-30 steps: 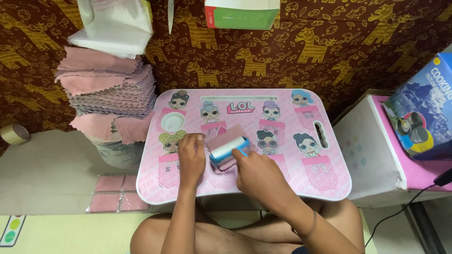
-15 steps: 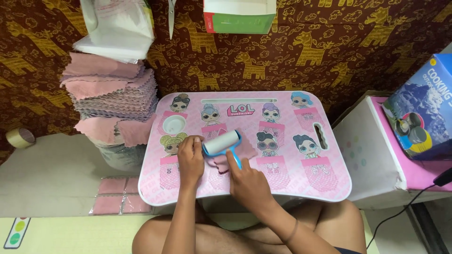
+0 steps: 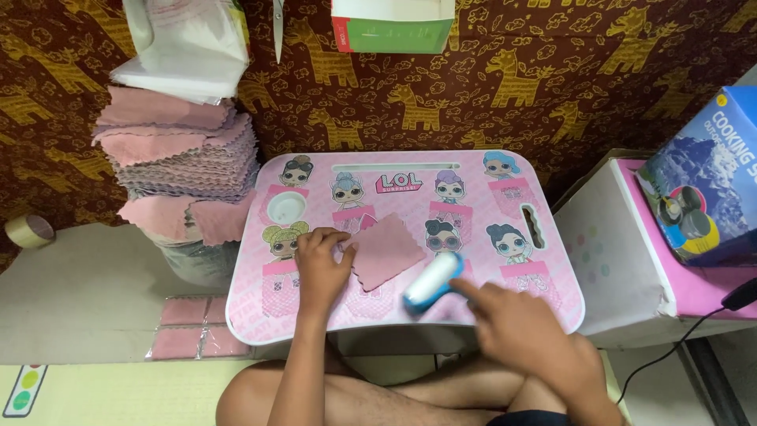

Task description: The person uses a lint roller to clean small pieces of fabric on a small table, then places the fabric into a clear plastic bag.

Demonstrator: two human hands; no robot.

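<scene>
Pressing flat, the left hand point(image 3: 319, 264) is pinning the pink cloth point(image 3: 386, 251) at the lap table's point(image 3: 552, 312) centre, while the right hand point(image 3: 524, 331), gripping the lint roller point(image 3: 432, 282), is now drawing it off the cloth toward the near edge, leaving the cloth rolled.

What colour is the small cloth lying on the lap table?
Dusty pink, with zigzag-cut edges. The cloth shows best in the head view, by the left hand.
</scene>
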